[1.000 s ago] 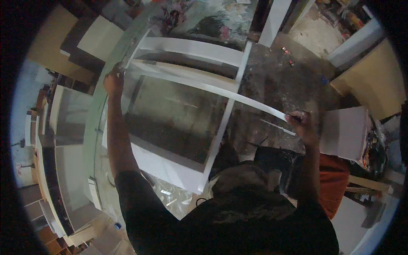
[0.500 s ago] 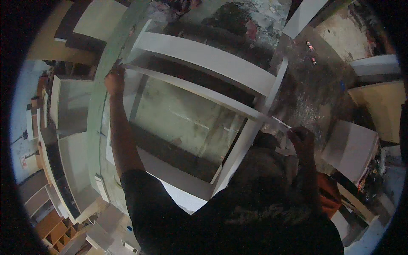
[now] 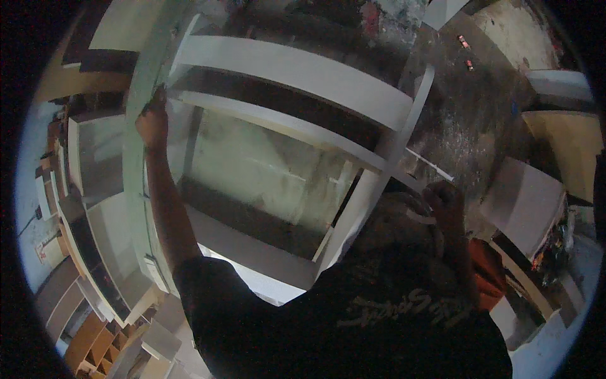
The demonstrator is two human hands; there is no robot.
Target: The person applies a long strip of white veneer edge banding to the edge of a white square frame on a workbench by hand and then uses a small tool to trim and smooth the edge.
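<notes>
A white open wooden frame [image 3: 353, 82] lies in front of me, with two long rails across its far part and side posts. My left hand [image 3: 152, 126] is closed, its fingers at the left end of the nearer rail [image 3: 271, 117]. What it grips there is too dark to tell. My right hand [image 3: 444, 197] is curled closed just beyond the right post [image 3: 360, 221], beside the rail's right end. A thin white strip [image 3: 430, 165] slants just above this hand. Whatever lies inside the right fist is hidden.
Under the left side runs a pale green surface [image 3: 136, 170]. Cabinet panels [image 3: 101, 148] crowd the left edge. At right stand a white box [image 3: 524, 196] and a tan board [image 3: 562, 145]. Two small red-and-white items [image 3: 466, 53] lie on the dark floor, and an orange cloth-like thing [image 3: 487, 278] is near my right arm.
The view has shifted, so the frame and my left hand appear farther left. The thin white strip, whose end met my right fingers, now shows above that hand. Both hands stay closed.
</notes>
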